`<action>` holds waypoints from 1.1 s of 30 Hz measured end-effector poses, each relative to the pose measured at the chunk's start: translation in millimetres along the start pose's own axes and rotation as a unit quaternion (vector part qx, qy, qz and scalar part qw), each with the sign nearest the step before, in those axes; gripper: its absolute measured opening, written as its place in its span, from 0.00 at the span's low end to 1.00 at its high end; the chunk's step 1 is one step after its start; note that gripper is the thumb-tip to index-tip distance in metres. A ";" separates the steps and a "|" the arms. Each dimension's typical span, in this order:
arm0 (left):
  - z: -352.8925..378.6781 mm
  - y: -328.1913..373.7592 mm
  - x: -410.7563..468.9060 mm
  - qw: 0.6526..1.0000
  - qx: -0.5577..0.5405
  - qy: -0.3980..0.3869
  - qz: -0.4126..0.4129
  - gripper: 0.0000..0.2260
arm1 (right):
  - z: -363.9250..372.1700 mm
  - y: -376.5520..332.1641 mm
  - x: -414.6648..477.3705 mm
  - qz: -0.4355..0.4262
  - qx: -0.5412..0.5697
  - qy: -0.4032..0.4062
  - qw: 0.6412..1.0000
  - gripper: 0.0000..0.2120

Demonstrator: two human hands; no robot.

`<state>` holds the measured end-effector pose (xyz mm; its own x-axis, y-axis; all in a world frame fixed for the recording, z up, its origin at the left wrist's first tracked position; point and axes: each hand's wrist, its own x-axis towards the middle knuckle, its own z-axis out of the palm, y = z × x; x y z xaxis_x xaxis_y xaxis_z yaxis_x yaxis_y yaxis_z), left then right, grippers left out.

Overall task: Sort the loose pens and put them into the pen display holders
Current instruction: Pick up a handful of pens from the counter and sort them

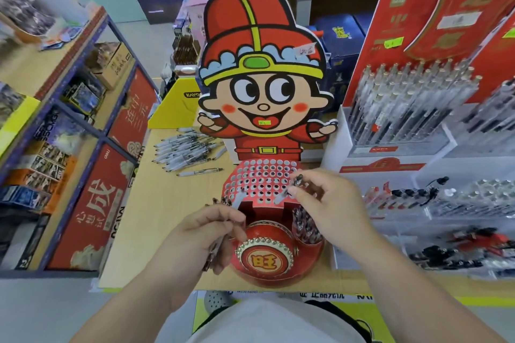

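Observation:
A red cartoon-figure pen display holder (263, 175) stands on the wooden table, its sloped front panel full of round holes. My left hand (206, 227) grips a bundle of pens (216, 248) beside the holder's lower left. My right hand (331, 205) pinches a single pen (289, 189) with its white tip angled down onto the holed panel. Another white pen (238, 200) sticks out of the panel's left side. A side cup (306, 227) on the holder's right holds several dark pens. A pile of loose white pens (186, 152) lies on the table behind and to the left.
Red and clear pen displays (412, 108) filled with pens stand to the right. A blue metal shelf (64, 108) with boxes runs along the left. A yellow box (178, 103) sits behind the pen pile. The table's front edge (278, 285) is near my body.

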<state>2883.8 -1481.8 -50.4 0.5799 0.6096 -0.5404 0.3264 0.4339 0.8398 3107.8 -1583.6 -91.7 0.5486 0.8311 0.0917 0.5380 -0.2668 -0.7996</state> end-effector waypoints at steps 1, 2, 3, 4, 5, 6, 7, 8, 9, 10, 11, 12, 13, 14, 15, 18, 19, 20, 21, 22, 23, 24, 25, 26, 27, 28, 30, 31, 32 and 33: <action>-0.4 -0.4 -0.2 1.000 -0.006 0.002 -0.002 0.14 | 1.7 -0.1 1.8 -0.002 -0.014 -0.011 1.000 0.11; -0.7 -0.3 -0.2 1.000 -0.015 0.000 0.000 0.12 | 3.4 -0.1 3.9 -0.004 -0.027 -0.024 0.999 0.12; -1.4 -0.2 -0.2 1.000 -0.025 -0.007 0.004 0.09 | 5.2 -0.4 5.9 -0.007 -0.036 -0.039 0.999 0.12; -2.0 0.4 -0.7 0.999 -0.038 -0.019 0.008 0.09 | 7.0 -1.0 7.6 -0.011 -0.040 -0.053 0.998 0.11; -3.1 1.6 -1.8 0.998 -0.050 -0.036 0.014 0.13 | 8.6 -2.1 9.4 -0.016 -0.043 -0.062 0.997 0.10; -4.1 3.0 -2.6 0.997 -0.058 -0.056 0.019 0.20 | 9.9 -3.4 11.1 -0.021 -0.048 -0.065 0.996 0.09; -4.7 4.8 -3.2 0.995 -0.061 -0.076 0.026 0.27 | 10.5 -4.6 13.0 -0.027 -0.057 -0.065 0.996 0.08; -5.2 6.5 -4.0 0.993 -0.058 -0.093 0.033 0.34 | 11.1 -5.6 15.2 -0.033 -0.069 -0.064 0.995 0.08; -5.6 8.6 -5.3 0.992 -0.050 -0.107 0.039 0.39 | 11.2 -6.4 17.3 -0.041 -0.081 -0.062 0.994 0.08; -6.0 10.0 -6.3 0.991 -0.041 -0.116 0.043 0.42 | 11.0 -7.1 19.3 -0.049 -0.092 -0.063 0.993 0.08; -5.7 11.7 -7.0 0.991 -0.032 -0.120 0.049 0.43 | 10.9 -7.9 20.9 -0.058 -0.102 -0.068 0.991 0.08; -5.4 13.2 -7.5 0.991 -0.022 -0.117 0.055 0.42 | 10.8 -8.6 21.8 -0.066 -0.113 -0.077 0.988 0.08; -4.5 14.5 -7.2 0.993 -0.007 -0.103 0.059 0.37 | 11.3 -9.1 22.1 -0.074 -0.125 -0.089 0.985 0.07; -2.5 15.8 -6.7 0.995 0.011 -0.081 0.060 0.31 | 12.0 -9.0 21.7 -0.080 -0.135 -0.097 0.983 0.07; -0.4 17.2 -6.2 0.996 0.028 -0.055 0.059 0.24 | 12.8 -8.5 21.3 -0.082 -0.141 -0.099 0.982 0.08; 2.5 15.4 1.1 0.995 0.044 0.038 0.080 0.11 | 14.4 -6.1 21.1 -0.071 -0.135 -0.095 0.984 0.08; 2.2 14.2 4.2 0.992 0.064 0.065 0.089 0.13 | 14.8 -5.0 21.5 -0.068 -0.130 -0.093 0.985 0.09; 2.3 13.8 6.6 0.988 0.090 0.084 0.096 0.15 | 15.4 -3.7 21.7 -0.066 -0.122 -0.093 0.986 0.09; 2.9 14.5 8.4 0.983 0.116 0.097 0.102 0.17 | 16.0 -2.4 21.5 -0.064 -0.113 -0.094 0.987 0.09; 3.8 15.7 10.4 0.978 0.140 0.107 0.108 0.17 | 16.5 -1.4 21.0 -0.063 -0.103 -0.095 0.988 0.09; 4.9 16.5 13.5 0.973 0.165 0.113 0.113 0.17 | 17.2 -0.5 20.2 -0.063 -0.094 -0.094 0.989 0.10; 5.6 17.4 16.9 0.968 0.187 0.118 0.116 0.17 | 18.0 0.5 19.1 -0.062 -0.087 -0.092 0.990 0.11; 7.4 19.0 20.4 0.965 0.203 0.118 0.116 0.16 | 19.0 1.6 18.4 -0.061 -0.083 -0.090 0.991 0.12; 9.7 20.6 23.6 0.962 0.219 0.112 0.116 0.17 | 19.9 2.7 17.5 -0.060 -0.079 -0.087 0.991 0.12; 11.1 21.7 26.9 0.959 0.233 0.109 0.120 0.19 | 20.3 3.7 16.7 -0.056 -0.073 -0.085 0.992 0.13; 12.7 22.7 30.4 0.954 0.247 0.113 0.126 0.21 | 20.2 4.8 15.7 -0.052 -0.064 -0.084 0.993 0.13; 16.4 25.1 38.3 0.947 0.249 0.140 0.146 0.12 | 19.1 7.1 13.5 -0.040 -0.036 -0.078 0.995 0.16; 19.3 26.9 40.3 0.949 0.230 0.149 0.155 0.04 | 18.2 8.3 12.4 -0.033 -0.023 -0.073 0.997 0.17; 22.4 28.2 42.0 0.950 0.215 0.154 0.165 0.05 | 17.3 9.3 11.2 -0.025 -0.011 -0.069 0.997 0.19; 25.0 28.4 43.7 0.949 0.209 0.156 0.177 0.09 | 16.5 10.1 10.1 -0.018 0.000 -0.065 0.998 0.20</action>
<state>2937.1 -1459.4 -48.8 0.4811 0.8630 -0.1542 0.4577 -0.0973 0.8838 3108.2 -1569.9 -108.6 0.4418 0.8961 0.0425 0.5551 -0.2358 -0.7976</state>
